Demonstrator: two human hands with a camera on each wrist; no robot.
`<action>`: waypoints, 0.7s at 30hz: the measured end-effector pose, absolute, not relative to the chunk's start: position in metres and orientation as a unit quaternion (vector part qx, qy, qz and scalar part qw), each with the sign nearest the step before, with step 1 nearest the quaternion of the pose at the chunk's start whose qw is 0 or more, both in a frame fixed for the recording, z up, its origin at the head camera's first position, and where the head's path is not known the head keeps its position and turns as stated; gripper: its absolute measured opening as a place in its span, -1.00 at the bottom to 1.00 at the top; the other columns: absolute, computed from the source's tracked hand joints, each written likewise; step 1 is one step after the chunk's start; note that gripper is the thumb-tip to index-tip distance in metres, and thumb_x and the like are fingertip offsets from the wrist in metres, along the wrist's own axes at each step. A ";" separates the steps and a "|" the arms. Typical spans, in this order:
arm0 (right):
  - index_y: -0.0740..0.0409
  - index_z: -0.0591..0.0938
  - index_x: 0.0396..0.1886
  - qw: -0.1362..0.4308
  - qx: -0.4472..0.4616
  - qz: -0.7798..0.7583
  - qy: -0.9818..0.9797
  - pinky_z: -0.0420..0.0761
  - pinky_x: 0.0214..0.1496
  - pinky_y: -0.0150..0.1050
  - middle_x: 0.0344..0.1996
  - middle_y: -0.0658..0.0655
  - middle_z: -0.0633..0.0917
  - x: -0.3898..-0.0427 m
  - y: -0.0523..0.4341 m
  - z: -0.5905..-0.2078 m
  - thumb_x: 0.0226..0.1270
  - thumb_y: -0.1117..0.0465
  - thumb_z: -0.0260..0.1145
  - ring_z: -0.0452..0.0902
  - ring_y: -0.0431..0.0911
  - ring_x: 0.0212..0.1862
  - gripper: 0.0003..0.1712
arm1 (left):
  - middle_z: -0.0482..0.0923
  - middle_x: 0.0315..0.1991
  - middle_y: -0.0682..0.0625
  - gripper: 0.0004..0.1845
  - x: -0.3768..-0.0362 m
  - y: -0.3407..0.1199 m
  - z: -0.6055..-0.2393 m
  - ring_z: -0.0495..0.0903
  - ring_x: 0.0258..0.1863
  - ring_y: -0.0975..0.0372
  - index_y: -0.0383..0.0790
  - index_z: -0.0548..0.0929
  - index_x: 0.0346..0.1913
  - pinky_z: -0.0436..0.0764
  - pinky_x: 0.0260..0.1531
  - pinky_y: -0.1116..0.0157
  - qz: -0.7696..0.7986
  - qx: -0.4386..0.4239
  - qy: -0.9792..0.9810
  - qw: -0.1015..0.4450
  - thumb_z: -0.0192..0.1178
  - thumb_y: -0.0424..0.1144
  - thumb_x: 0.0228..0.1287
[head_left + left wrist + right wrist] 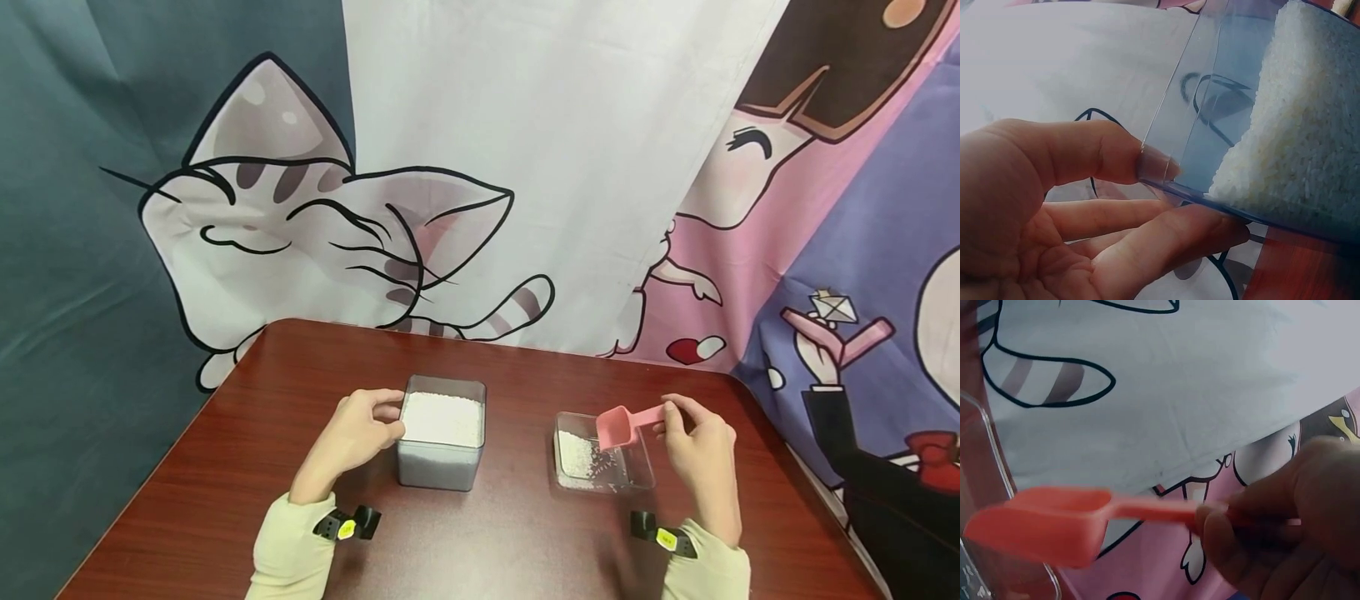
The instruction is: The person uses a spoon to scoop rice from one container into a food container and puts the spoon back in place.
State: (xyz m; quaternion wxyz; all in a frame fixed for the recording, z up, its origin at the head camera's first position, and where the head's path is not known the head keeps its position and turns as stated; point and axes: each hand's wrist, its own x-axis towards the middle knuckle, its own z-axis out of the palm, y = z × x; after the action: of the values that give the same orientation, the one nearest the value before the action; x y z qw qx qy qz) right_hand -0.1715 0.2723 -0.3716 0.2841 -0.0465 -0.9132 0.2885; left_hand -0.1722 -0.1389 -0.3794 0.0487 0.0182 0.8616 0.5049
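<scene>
On the counter (487, 533), the left hand (352, 437) holds the full tub (442, 442) by its rim, thumb inside. The right hand (697, 450) pinches a pink scoop (622, 427), tipped over the tray (637, 475); grains seem to be falling, though it's blurry.

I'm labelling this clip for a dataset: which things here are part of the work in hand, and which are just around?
In use:
- left hand gripping the tall container of white grains
- right hand pinching the pink scoop
- shallow clear tray, partly filled with grains, under the scoop

Just around:
- wooden table
- cartoon cat curtain
- wrist straps
</scene>
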 end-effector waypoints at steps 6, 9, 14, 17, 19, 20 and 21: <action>0.16 0.68 -0.25 0.322 -0.002 0.268 -0.908 0.26 -0.62 -0.47 -0.68 0.03 0.61 -0.174 0.267 -0.372 0.24 0.31 0.16 0.38 -0.31 -0.61 -0.81 | 0.63 -0.19 -0.18 -0.47 -0.171 -0.139 -0.378 0.63 -0.41 0.22 -0.36 0.49 0.12 0.59 -0.39 0.27 0.503 0.020 0.862 0.050 0.15 -0.43 -0.05; 0.15 0.68 -0.25 0.320 -0.005 0.272 -0.907 0.28 -0.60 -0.46 -0.67 0.05 0.62 -0.174 0.266 -0.372 0.25 0.30 0.15 0.40 -0.28 -0.60 -0.81 | 0.63 -0.19 -0.19 -0.46 -0.171 -0.140 -0.377 0.63 -0.41 0.22 -0.37 0.48 0.13 0.59 -0.39 0.27 0.504 0.025 0.862 0.049 0.15 -0.44 -0.05; 0.14 0.67 -0.22 0.300 -0.023 0.302 -0.904 0.34 -0.62 -0.48 -0.64 0.07 0.64 -0.172 0.266 -0.370 0.27 0.26 0.16 0.45 -0.30 -0.60 -0.81 | 0.63 -0.20 -0.19 -0.46 -0.170 -0.140 -0.377 0.63 -0.42 0.22 -0.37 0.48 0.13 0.59 -0.40 0.27 0.504 0.026 0.862 0.047 0.15 -0.44 -0.05; 0.16 0.67 -0.21 0.290 -0.028 0.341 -0.894 0.40 -0.59 -0.52 -0.63 0.07 0.64 -0.171 0.266 -0.369 0.27 0.26 0.17 0.49 -0.34 -0.61 -0.81 | 0.64 -0.21 -0.16 -0.45 -0.170 -0.140 -0.378 0.61 -0.43 0.23 -0.35 0.48 0.14 0.59 -0.41 0.28 0.505 0.021 0.861 0.049 0.15 -0.44 -0.05; 0.18 0.68 -0.22 0.283 -0.031 0.370 -0.884 0.44 -0.55 -0.53 -0.63 0.08 0.65 -0.171 0.267 -0.368 0.26 0.26 0.19 0.51 -0.33 -0.62 -0.82 | 0.64 -0.21 -0.16 -0.45 -0.170 -0.139 -0.377 0.61 -0.44 0.23 -0.35 0.47 0.14 0.58 -0.42 0.28 0.506 0.023 0.861 0.049 0.14 -0.44 -0.04; 0.19 0.68 -0.21 0.279 -0.035 0.384 -0.879 0.46 -0.54 -0.54 -0.63 0.08 0.64 -0.170 0.267 -0.368 0.26 0.26 0.19 0.52 -0.31 -0.62 -0.82 | 0.64 -0.21 -0.16 -0.45 -0.170 -0.139 -0.377 0.61 -0.44 0.23 -0.35 0.47 0.14 0.58 -0.42 0.29 0.508 0.024 0.860 0.049 0.14 -0.44 -0.04; 0.19 0.68 -0.21 0.274 -0.041 0.399 -0.874 0.47 -0.52 -0.53 -0.64 0.07 0.64 -0.170 0.267 -0.367 0.25 0.26 0.20 0.54 -0.29 -0.62 -0.81 | 0.63 -0.20 -0.17 -0.45 -0.170 -0.139 -0.377 0.61 -0.45 0.23 -0.36 0.47 0.14 0.58 -0.42 0.29 0.508 0.027 0.859 0.049 0.13 -0.45 -0.03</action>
State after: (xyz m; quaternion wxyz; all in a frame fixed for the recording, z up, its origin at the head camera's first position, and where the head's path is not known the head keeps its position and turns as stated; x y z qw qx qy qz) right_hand -0.1699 0.2672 -0.3673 0.2743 -0.0405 -0.8740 0.3989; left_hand -0.1704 -0.1388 -0.3774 0.0491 0.0266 0.8594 0.5082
